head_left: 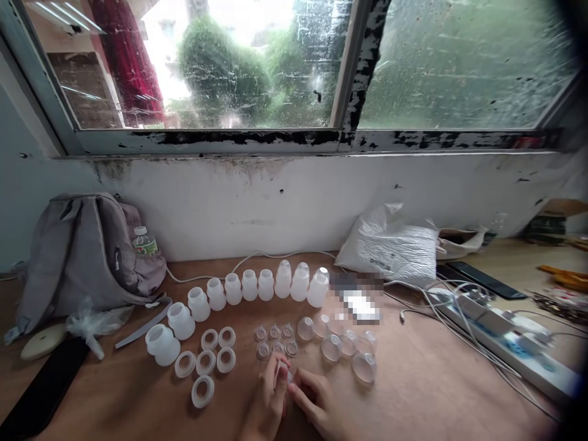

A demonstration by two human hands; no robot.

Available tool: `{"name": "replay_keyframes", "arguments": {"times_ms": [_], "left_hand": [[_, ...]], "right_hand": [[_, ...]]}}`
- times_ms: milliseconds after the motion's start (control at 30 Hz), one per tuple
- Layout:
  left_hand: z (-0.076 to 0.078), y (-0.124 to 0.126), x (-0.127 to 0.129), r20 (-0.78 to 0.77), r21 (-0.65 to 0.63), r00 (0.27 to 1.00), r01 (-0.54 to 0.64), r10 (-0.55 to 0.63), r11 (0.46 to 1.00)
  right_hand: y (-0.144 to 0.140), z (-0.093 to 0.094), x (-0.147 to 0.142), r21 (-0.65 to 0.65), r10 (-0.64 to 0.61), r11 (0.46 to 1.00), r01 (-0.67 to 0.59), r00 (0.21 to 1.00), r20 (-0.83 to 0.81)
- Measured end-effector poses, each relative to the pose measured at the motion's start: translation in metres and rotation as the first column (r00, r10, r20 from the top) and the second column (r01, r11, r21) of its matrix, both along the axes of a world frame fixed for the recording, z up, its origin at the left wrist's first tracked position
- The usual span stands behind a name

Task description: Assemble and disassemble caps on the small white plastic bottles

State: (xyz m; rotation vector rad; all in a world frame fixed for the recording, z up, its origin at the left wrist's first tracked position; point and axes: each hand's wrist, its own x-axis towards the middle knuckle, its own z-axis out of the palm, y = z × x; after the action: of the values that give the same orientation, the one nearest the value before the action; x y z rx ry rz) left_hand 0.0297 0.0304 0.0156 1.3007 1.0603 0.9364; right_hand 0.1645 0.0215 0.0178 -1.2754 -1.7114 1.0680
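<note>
At the front of the table my left hand is closed around a white bottle collar ring, mostly covered by its fingers. My right hand meets it from the right, thumb and fingertips pinched at a small translucent piece that looks like a bottle nipple. Just beyond the hands lie several clear nipples in two rows. To the left are several loose collar rings. Several clear dome caps lie to the right. A curved row of small white bottles stands behind, with the three rightmost capped.
A grey backpack with a drink bottle stands at left, near a black phone-like slab. On the right are a silver plastic mailer, a power strip with tangled cables, and a dark phone.
</note>
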Motion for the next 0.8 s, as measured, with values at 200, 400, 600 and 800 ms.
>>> {"name": "replay_keyframes", "arguments": {"times_ms": [200,400,600,800], "left_hand": [[-0.0045,0.0017,-0.0001,-0.053,0.146,0.998,-0.031,0.039,0.989],[-0.0051,0.0047,-0.0010,-0.035,0.174,0.999,-0.005,0.011,0.985],[-0.0017,0.0043,-0.0011,-0.025,0.167,0.999,0.024,-0.021,0.986],[-0.0010,0.0018,-0.0025,-0.024,0.188,0.999,0.047,-0.043,0.981]], "right_hand": [[0.0019,0.0023,-0.0011,0.121,0.077,0.990,-0.078,0.997,0.011],[0.0054,-0.0006,0.0009,0.040,0.155,0.988,-0.152,0.985,-0.077],[0.0021,0.0006,0.0023,0.004,0.223,0.974,-0.228,0.949,-0.221],[-0.0005,0.0050,0.0025,-0.030,0.235,0.967,-0.251,0.935,-0.267]]}}
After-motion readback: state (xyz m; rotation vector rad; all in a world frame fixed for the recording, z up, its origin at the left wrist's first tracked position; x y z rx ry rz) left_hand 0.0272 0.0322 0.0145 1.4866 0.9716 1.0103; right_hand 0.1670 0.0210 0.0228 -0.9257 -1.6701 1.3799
